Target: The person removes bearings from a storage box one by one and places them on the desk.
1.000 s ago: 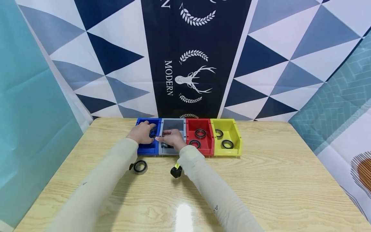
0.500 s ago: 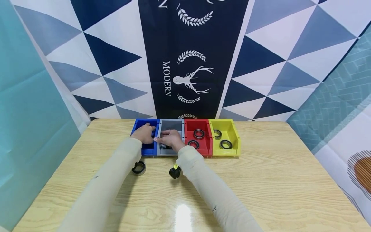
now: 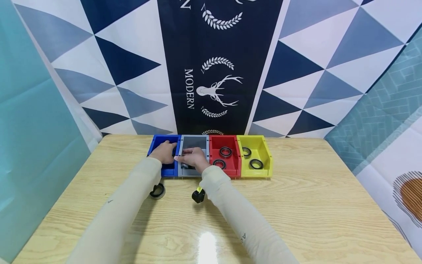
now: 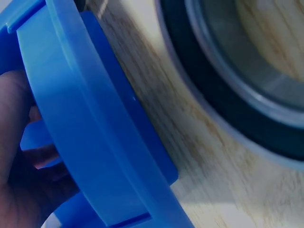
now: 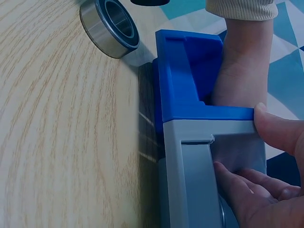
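Observation:
My left hand point(image 3: 163, 151) reaches down into the blue bin point(image 3: 170, 172), its fingers bent behind the bin's front wall in the left wrist view. A dark ring bearing point(image 3: 174, 151) shows partly beside those fingers; what they hold is hidden. My right hand point(image 3: 194, 158) is over the grey bin point(image 3: 197, 141), fingers extended inside it and thumb at the rim bordering the blue bin. Beneath the right fingers, a metallic curved edge point(image 5: 224, 213) shows in the grey bin. Another bearing point(image 3: 159, 192) lies on the table in front of the blue bin, partly covered by the left wrist's dark gear.
A red bin point(image 3: 234, 170) and a yellow bin point(image 3: 266, 168) continue the row rightward, each with two bearings inside. A patterned cloth point(image 3: 138, 84) hangs behind the wooden table point(image 3: 313, 205). Black wrist gear point(image 3: 198, 196) hangs below the right wrist.
My left hand has shifted slightly right and deeper into the blue bin, covering more of the bearing there. The right hand stays at the grey bin. The head view has turned slightly.

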Demonstrator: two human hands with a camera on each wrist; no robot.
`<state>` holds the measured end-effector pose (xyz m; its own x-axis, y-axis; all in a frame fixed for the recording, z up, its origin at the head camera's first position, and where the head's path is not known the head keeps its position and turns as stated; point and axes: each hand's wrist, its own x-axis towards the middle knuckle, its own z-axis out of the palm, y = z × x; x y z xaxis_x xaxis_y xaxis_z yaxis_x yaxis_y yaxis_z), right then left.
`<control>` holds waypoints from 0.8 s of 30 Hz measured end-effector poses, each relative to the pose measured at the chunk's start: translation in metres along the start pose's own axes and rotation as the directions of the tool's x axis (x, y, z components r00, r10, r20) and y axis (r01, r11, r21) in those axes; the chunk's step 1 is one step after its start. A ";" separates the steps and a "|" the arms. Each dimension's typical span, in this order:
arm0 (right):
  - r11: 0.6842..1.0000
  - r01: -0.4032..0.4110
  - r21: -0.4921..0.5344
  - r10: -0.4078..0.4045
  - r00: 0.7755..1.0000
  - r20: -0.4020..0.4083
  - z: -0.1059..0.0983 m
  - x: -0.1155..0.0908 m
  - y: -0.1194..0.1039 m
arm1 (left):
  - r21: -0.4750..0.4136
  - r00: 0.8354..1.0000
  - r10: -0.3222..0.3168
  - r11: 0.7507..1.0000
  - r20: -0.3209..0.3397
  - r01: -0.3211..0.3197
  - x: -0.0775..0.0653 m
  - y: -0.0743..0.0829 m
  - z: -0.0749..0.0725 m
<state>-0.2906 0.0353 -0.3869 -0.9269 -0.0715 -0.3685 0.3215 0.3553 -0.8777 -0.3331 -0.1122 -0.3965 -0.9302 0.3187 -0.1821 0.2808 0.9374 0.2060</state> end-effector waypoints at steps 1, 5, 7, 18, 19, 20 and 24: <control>1.000 0.000 -0.005 0.000 1.000 -0.002 0.000 0.000 0.000 | 0.000 1.000 -0.008 1.000 0.003 0.008 0.000 0.000 0.000; 1.000 0.000 -0.029 0.000 1.000 -0.013 0.000 0.000 -0.002 | -0.008 0.999 -0.042 0.999 0.025 0.042 -0.002 0.002 -0.002; 1.000 0.003 -0.029 -0.004 1.000 -0.011 0.000 0.000 -0.002 | -0.011 0.998 -0.051 0.999 0.030 0.051 -0.002 0.003 -0.001; 0.999 0.035 -0.013 -0.035 0.999 0.006 0.000 -0.003 0.001 | -0.006 0.999 -0.032 0.999 0.023 0.032 0.005 -0.004 0.006; 0.999 0.037 -0.010 -0.037 0.999 0.004 0.000 -0.003 0.001 | 0.002 1.000 -0.021 1.000 0.015 0.021 0.004 -0.005 0.006; 0.999 0.038 -0.010 -0.038 0.999 0.001 0.000 -0.003 0.001 | 0.012 1.000 -0.009 1.000 0.007 0.009 0.004 -0.006 0.007; 0.999 0.039 -0.005 -0.039 0.999 -0.002 0.000 -0.003 0.001 | 0.053 0.999 0.030 0.998 -0.024 -0.029 0.003 -0.007 0.008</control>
<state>-0.2870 0.0359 -0.3868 -0.9392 -0.0833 -0.3332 0.2840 0.3571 -0.8899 -0.3361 -0.1171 -0.4063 -0.9268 0.3432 -0.1526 0.3196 0.9340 0.1595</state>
